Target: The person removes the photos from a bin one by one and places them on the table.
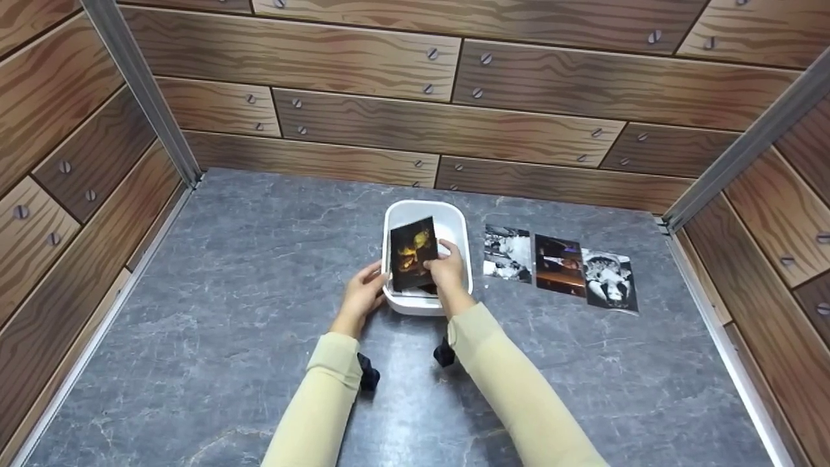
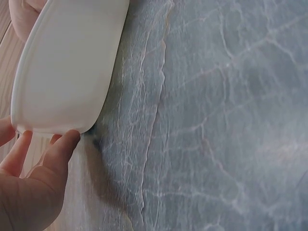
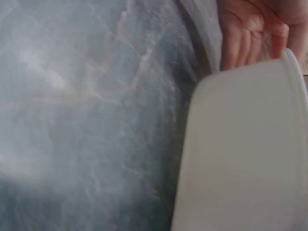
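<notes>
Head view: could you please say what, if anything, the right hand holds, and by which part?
The right hand pinches the dark photo by its lower right edge.

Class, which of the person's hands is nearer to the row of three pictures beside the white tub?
Right. The right hand pinches a dark picture over the white tub, left of the picture row; the left hand touches the tub's left side, farther away.
</notes>
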The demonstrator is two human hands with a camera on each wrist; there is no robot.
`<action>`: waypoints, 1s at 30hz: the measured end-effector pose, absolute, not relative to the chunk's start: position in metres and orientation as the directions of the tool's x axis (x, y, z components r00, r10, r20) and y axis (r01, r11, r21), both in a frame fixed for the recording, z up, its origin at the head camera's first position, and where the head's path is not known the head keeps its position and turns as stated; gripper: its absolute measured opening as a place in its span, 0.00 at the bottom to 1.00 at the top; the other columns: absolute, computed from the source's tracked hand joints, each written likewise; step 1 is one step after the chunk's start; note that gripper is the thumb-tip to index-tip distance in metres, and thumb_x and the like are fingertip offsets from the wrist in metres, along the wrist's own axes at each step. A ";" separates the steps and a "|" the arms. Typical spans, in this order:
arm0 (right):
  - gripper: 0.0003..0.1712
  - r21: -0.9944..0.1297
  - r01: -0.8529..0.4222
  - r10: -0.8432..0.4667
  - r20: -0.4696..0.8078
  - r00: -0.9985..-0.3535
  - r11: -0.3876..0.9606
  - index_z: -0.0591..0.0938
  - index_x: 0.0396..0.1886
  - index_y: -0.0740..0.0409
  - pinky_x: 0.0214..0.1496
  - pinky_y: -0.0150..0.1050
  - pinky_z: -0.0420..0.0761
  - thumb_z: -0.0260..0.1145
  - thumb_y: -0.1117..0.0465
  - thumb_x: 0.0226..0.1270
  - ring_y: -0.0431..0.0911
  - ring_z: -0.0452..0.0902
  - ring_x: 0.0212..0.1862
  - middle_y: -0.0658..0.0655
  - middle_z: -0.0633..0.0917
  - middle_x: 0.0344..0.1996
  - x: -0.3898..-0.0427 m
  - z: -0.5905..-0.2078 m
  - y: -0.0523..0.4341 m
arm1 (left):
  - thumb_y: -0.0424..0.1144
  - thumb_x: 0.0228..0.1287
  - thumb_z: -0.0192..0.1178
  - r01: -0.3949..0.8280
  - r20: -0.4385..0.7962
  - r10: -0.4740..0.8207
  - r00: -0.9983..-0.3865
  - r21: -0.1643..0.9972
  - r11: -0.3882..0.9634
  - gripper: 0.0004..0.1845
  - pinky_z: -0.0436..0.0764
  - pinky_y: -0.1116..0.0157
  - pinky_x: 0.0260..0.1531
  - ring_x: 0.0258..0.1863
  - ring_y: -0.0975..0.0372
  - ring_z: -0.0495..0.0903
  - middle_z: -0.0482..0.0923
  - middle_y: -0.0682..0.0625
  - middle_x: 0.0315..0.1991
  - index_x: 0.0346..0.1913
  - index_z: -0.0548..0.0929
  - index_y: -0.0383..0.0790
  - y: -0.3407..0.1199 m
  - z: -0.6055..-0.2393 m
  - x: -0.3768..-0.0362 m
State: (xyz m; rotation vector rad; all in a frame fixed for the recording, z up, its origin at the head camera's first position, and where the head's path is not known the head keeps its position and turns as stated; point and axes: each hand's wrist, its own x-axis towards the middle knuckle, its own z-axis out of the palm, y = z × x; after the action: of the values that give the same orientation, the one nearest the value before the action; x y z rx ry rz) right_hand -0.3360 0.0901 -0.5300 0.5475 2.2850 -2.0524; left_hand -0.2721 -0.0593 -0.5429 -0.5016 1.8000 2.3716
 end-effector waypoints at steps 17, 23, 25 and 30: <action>0.27 -0.953 0.137 0.349 -0.230 -0.908 -0.272 0.79 0.58 0.62 0.42 0.31 0.82 0.71 0.71 0.55 0.41 0.77 0.35 0.57 0.82 0.44 -0.371 -0.512 0.221 | 0.30 0.69 0.53 -0.315 -0.356 -0.120 -0.927 0.911 -0.264 0.24 0.83 0.61 0.52 0.56 0.48 0.78 0.71 0.33 0.63 0.67 0.70 0.35 -0.061 -0.542 -0.274; 0.22 -0.929 0.121 0.469 -0.286 -0.835 -0.351 0.77 0.57 0.66 0.34 0.24 0.80 0.63 0.75 0.61 0.34 0.76 0.30 0.47 0.80 0.33 -0.336 -0.480 0.289 | 0.30 0.69 0.53 -0.307 -0.347 -0.109 -0.931 0.911 -0.274 0.24 0.83 0.62 0.51 0.56 0.48 0.77 0.70 0.33 0.63 0.67 0.70 0.34 -0.059 -0.543 -0.274; 0.15 -0.895 0.119 0.475 -0.336 -0.813 -0.430 0.84 0.45 0.60 0.31 0.26 0.79 0.63 0.76 0.61 0.35 0.77 0.27 0.45 0.81 0.27 -0.324 -0.479 0.319 | 0.29 0.70 0.53 -0.302 -0.341 -0.100 -0.935 0.910 -0.284 0.24 0.83 0.61 0.53 0.56 0.48 0.77 0.70 0.32 0.63 0.67 0.69 0.33 -0.059 -0.544 -0.274; 0.18 -0.743 0.084 0.418 -0.463 -0.782 -0.664 0.85 0.22 0.55 0.28 0.32 0.82 0.61 0.80 0.60 0.41 0.80 0.24 0.51 0.84 0.20 -0.291 -0.489 0.396 | 0.29 0.70 0.53 -0.302 -0.342 -0.101 -0.934 0.909 -0.286 0.24 0.82 0.59 0.54 0.56 0.47 0.77 0.70 0.31 0.63 0.67 0.70 0.33 -0.058 -0.544 -0.274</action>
State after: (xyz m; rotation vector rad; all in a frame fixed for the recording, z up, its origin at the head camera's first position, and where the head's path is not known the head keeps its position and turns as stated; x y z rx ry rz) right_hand -0.2907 0.3962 -0.4890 1.0581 1.3339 -2.8701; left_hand -0.2739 -0.0585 -0.5443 -0.5116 1.7935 2.3663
